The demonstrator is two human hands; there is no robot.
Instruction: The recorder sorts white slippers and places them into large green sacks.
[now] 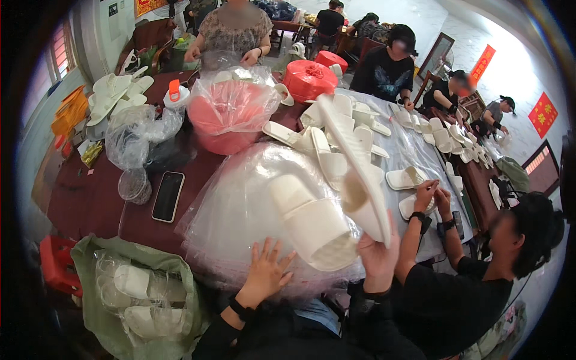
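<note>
My right hand [378, 259] grips a cream-white slide slipper [351, 159] near its lower end, the sole turned on edge and the toe pointing away. A second white slipper [315, 231], blurred, hangs or lies against it to the left; I cannot tell whether my right hand holds this one too. My left hand [264, 273] is open, fingers spread over the near edge of a stack of clear plastic bags [234, 216]. Just beyond the slippers in front of me, more white slippers [327, 147] are heaped on the table.
A phone [168, 197] and clear plastic cup [135, 187] sit left on the dark red table. Behind them are a pink tub [222, 129] and red twine rolls [309, 81]. A green sack [141, 252] of bagged slippers stands lower left. A co-worker [462, 282] sits close right.
</note>
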